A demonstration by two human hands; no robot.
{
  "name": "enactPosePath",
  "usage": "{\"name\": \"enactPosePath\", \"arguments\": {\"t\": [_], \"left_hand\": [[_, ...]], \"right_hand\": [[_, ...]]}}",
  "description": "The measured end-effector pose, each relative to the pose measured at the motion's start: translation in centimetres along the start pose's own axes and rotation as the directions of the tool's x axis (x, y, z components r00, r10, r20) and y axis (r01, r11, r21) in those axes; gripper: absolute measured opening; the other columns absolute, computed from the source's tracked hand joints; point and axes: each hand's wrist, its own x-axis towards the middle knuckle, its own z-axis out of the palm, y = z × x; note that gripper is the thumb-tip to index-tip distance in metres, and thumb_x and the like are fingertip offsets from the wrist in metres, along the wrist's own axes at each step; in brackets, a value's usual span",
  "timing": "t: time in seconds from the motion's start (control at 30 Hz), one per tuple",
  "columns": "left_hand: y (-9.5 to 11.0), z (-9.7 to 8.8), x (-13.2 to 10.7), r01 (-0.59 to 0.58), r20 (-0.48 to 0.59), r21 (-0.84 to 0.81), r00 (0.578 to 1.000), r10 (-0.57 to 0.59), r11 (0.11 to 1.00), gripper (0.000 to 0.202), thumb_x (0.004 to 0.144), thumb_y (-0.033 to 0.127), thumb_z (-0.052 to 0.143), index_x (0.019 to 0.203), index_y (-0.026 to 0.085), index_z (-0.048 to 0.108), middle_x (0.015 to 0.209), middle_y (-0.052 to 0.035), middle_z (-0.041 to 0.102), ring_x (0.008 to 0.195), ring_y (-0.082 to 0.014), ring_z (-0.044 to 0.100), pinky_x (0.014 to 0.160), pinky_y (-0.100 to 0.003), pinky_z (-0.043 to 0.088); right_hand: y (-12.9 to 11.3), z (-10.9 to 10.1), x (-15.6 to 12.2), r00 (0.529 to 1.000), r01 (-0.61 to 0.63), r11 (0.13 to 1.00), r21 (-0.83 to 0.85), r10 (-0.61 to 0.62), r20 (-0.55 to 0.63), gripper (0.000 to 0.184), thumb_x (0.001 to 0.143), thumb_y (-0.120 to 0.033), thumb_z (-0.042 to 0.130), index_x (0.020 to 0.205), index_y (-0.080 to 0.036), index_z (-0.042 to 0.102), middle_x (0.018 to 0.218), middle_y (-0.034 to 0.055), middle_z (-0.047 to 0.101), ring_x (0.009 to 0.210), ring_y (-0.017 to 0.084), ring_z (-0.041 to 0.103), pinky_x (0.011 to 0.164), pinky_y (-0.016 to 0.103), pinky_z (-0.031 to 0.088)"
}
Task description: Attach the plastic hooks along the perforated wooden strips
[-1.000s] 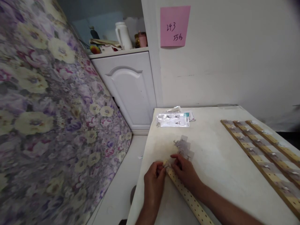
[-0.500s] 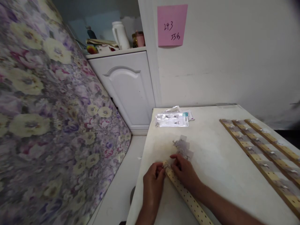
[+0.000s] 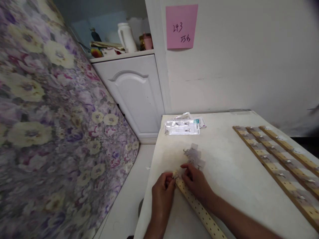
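Observation:
A pale, narrow strip with rows of small holes (image 3: 199, 208) runs from the table's front edge up between my hands. At its far end lies a small clear hook pad with a metal hook (image 3: 176, 176). On the left side of that end, my left hand (image 3: 163, 190) is closed, thumb and fingers pinching at the hook pad. My right hand (image 3: 196, 182) is at the strip's right edge, forefinger and thumb apart by the same end, the other fingers hidden beneath. Just beyond it lies a loose pile of clear hook pads (image 3: 194, 156).
Flat clear hook packages (image 3: 182, 127) lie at the table's back left. Several wooden strips with hook pads (image 3: 271, 159) lie along the right. A floral curtain (image 3: 62, 132) hangs left, beside a white cabinet (image 3: 133, 96). A pink note (image 3: 181, 26) is on the wall.
The view has shifted very slightly. Both hands stay at the strip's far end in nearly the same pose.

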Motion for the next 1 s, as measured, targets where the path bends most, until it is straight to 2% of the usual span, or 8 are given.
{"name": "enactPosePath", "arguments": {"t": [0.3,0.77,1.0], "left_hand": [[0.16,0.04,0.18,0.024,-0.013,-0.02,1.0,-0.024,1.0,0.022,0.075,0.034,0.059,0.09,0.019,0.065,0.074,-0.0006,0.066,0.068,-0.016,0.06,0.064,-0.024,0.046],[0.17,0.07,0.23,0.008,-0.015,0.016,1.0,-0.008,1.0,0.019,0.075,0.032,0.059,0.089,0.02,0.064,0.073,0.0003,0.064,0.067,-0.0152,0.058,0.064,-0.024,0.045],[0.39,0.09,0.34,0.036,-0.057,0.014,0.998,-0.035,0.999,0.028,0.071,0.031,0.062,0.097,0.02,0.06,0.071,0.0024,0.061,0.065,-0.0149,0.058,0.063,-0.024,0.045]], "right_hand": [[-0.12,-0.01,0.1,1.0,-0.011,1.0,-0.02,0.011,0.009,0.026,0.074,-0.019,0.053,0.1,-0.017,0.057,0.068,-0.0009,0.059,0.06,0.014,0.054,0.058,0.027,0.042],[-0.24,0.55,0.59,0.997,-0.072,0.995,-0.069,0.071,-0.016,0.025,0.071,-0.021,0.059,0.096,-0.018,0.057,0.066,-0.0021,0.056,0.061,0.014,0.053,0.059,0.027,0.04],[-0.15,0.51,1.0,0.996,-0.087,0.995,-0.053,0.088,0.012,0.025,0.068,-0.019,0.06,0.093,-0.018,0.055,0.066,-0.0031,0.053,0.061,0.014,0.052,0.058,0.026,0.039]]}}
